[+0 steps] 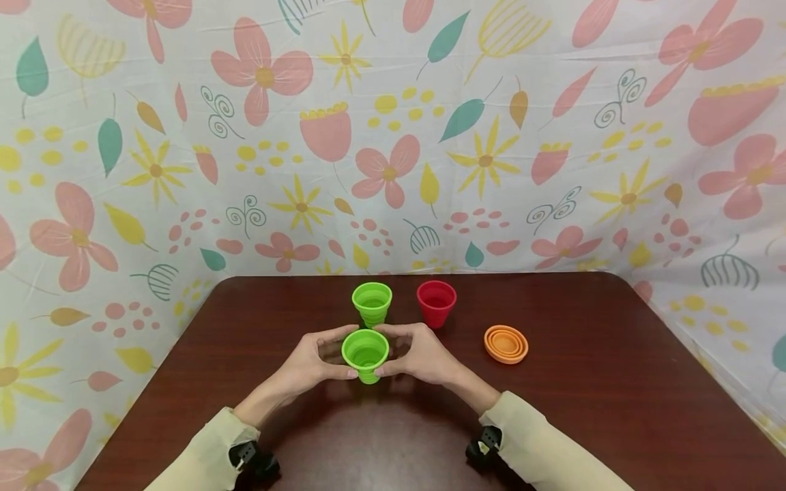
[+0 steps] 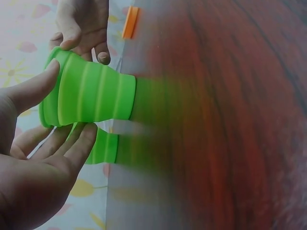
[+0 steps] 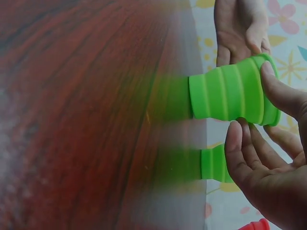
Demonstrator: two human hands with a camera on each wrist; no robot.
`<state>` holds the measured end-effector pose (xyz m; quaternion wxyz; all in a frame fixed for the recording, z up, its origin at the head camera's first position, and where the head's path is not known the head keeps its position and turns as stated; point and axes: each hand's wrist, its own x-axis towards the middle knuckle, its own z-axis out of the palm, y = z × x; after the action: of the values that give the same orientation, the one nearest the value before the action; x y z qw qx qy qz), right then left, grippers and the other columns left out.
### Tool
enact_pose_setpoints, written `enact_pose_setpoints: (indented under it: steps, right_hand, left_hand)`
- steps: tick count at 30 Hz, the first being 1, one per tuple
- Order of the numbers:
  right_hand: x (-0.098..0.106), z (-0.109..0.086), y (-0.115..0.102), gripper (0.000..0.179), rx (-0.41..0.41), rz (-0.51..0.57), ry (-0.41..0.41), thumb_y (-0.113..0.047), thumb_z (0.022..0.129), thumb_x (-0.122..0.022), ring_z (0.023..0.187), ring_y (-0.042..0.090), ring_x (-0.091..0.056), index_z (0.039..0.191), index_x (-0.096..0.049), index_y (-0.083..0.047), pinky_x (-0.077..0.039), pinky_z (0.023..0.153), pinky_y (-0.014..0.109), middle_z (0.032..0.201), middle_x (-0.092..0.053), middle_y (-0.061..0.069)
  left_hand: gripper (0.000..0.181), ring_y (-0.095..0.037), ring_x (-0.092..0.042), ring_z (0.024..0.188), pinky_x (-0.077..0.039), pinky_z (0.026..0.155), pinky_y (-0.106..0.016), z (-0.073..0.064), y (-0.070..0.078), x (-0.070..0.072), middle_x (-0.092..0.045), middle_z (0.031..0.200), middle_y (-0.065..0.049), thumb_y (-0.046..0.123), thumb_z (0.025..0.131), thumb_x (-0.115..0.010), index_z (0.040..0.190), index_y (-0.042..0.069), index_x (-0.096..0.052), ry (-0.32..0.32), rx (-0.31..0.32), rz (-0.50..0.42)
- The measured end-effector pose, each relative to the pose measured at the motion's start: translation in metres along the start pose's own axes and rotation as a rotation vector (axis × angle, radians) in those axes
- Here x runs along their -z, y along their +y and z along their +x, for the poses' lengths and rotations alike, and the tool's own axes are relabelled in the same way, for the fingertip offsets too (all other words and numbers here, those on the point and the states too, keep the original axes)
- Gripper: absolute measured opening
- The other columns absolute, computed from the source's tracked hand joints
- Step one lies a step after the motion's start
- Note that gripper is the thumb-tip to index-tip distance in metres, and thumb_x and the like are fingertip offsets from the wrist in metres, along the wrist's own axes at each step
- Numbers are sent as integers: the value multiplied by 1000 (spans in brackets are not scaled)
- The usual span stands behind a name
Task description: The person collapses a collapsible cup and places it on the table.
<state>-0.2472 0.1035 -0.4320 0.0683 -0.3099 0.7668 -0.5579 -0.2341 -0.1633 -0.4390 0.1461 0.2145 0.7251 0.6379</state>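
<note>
Both hands hold a light-green collapsible cup (image 1: 366, 374), upright and unfolded, near the middle of the table. My left hand (image 1: 305, 363) grips its left side, with the thumb at the near side of the rim and fingers round the far side. Opposite it, my right hand (image 1: 425, 354) grips the right side the same way. The wrist views show the cup's stepped wall (image 2: 91, 93) and its base close over the tabletop. Just behind stands a second green cup (image 1: 372, 300), partly hidden by fingers in the right wrist view (image 3: 213, 164).
A red cup (image 1: 437, 303) stands unfolded behind the right hand. Farther right lies an orange collapsed cup (image 1: 506, 344), folded into flat rings. The dark wooden table (image 1: 583, 409) ends at a flower-patterned cloth (image 1: 393, 225) hanging behind it.
</note>
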Motion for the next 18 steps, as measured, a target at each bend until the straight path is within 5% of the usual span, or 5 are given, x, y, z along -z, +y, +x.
enact_pose_setpoints:
  steps: [18]
  right_hand:
    - [19, -24, -5, 65, -1, 43, 20, -9, 82, -92, 106, 31, -73, 141, -67, -3, -62, 87, 39, 124, -75, 10]
  left_hand:
    - [75, -31, -61, 132, -52, 104, -33, 8, 14, -26, -64, 144, -11, 5, 84, -89, 152, 4, -56, 20, -91, 51]
